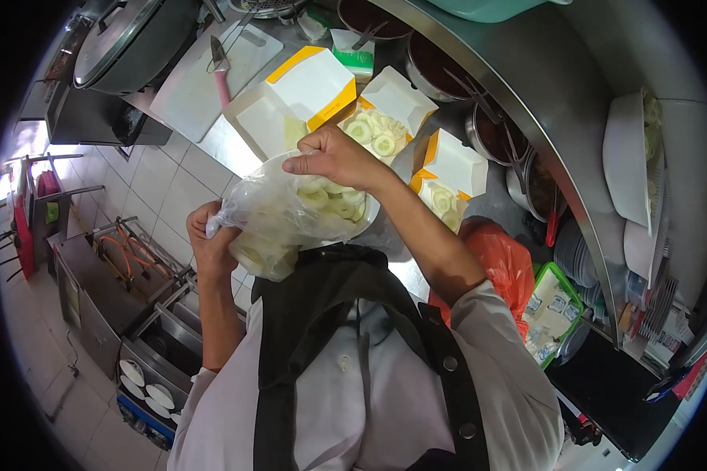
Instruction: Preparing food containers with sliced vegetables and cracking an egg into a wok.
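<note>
My left hand [211, 238] grips the bunched end of a clear plastic bag [265, 191]. My right hand [324, 154] pinches the bag's far edge. Pale cucumber slices [333, 203] show at the bag's right side, over a white dish [372, 215] partly covered by the bag. More pale contents hang in the lower part of the bag. Beyond my right hand stands an open white and yellow paper box [265, 115]. Right of it, a second paper box [397, 97] holds cucumber slices [372, 134], as does a smaller third box [456, 162].
A knife with a pink handle [221, 85] lies on a white cutting board [179, 100]. Several metal pots [477, 132] of dark sauce line the counter's back under a steel shelf [542, 118]. A red plastic bag [501, 253] and a green basket [568, 285] are near my right arm.
</note>
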The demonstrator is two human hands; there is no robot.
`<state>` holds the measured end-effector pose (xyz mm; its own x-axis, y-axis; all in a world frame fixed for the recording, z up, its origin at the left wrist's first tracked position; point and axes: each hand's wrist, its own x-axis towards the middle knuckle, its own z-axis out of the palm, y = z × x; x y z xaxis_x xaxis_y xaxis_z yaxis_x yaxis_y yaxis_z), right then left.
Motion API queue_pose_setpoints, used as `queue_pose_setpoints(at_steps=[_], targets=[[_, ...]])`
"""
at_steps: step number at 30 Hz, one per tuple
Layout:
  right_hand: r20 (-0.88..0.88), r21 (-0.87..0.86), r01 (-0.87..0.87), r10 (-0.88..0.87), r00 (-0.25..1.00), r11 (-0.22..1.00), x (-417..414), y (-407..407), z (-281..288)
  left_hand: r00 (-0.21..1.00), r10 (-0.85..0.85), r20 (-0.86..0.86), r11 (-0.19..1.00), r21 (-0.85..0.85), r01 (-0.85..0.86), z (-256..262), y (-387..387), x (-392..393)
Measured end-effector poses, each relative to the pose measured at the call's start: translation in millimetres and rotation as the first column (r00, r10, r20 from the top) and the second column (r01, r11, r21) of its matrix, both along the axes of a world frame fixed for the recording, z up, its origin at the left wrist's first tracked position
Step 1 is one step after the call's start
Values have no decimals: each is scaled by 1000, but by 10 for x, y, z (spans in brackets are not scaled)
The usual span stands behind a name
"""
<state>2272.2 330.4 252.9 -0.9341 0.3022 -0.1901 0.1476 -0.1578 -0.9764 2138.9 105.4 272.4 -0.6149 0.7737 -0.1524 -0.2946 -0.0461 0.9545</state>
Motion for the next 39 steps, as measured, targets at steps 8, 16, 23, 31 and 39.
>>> queue_pose_setpoints(at_steps=[8,16,23,31,39], targets=[[55,259,-52,39,998,964,29,2,-82,999,-36,-15,998,47,36,158,50,58],[69,285,-79,62,996,955,102,5,-113,998,32,-46,997,65,-29,127,-19,55],[-89,594,-70,152,984,801,88,-55,-245,998,44,-35,994,97,-40,131,-14,-80],[165,592,-195,120,979,782,278,-101,35,978,188,94,973,117,-199,-30,-85,-216],[103,924,-149,144,984,353,510,-757,-123,937,274,217,940,144,-308,-62,-60,-125]])
